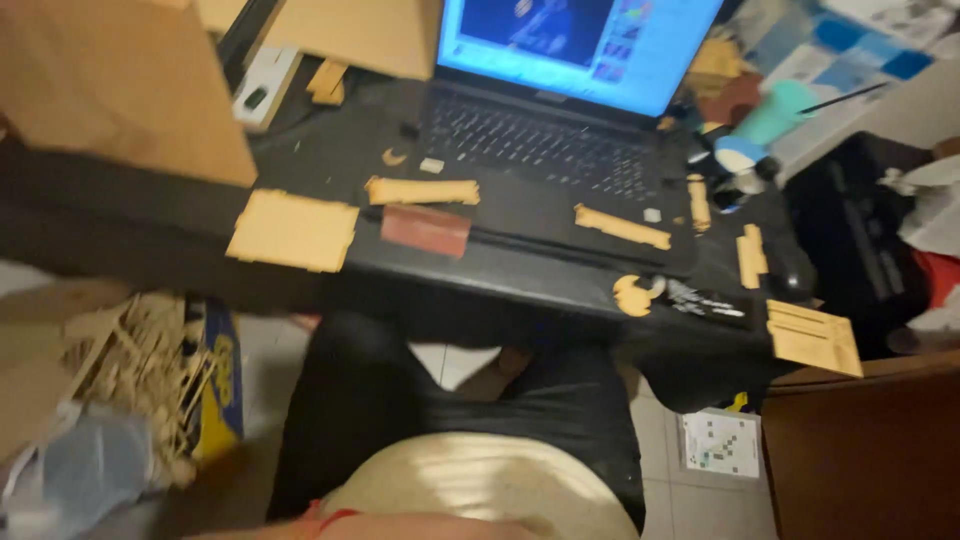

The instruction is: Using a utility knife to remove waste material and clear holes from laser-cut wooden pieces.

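Neither of my hands shows; only a strip of bare forearm with a thin red band (335,520) lies along the bottom edge, above a cream garment. My black-trousered legs (450,400) sit under a black desk (480,270). On the desk lie flat laser-cut wooden pieces: a square panel (292,230), a notched strip (422,190), a longer strip (622,227), a round piece (632,296) and a slatted panel (815,338) at the right edge. A reddish-brown block (425,229) rests in front of an open laptop (560,120). The picture is blurred by motion.
A large plywood panel (120,80) fills the top left, close to the camera. A box of thin wooden offcuts (150,370) stands on the floor at left. Bottles and clutter (760,130) crowd the desk's right end; a brown cabinet (870,450) stands at lower right.
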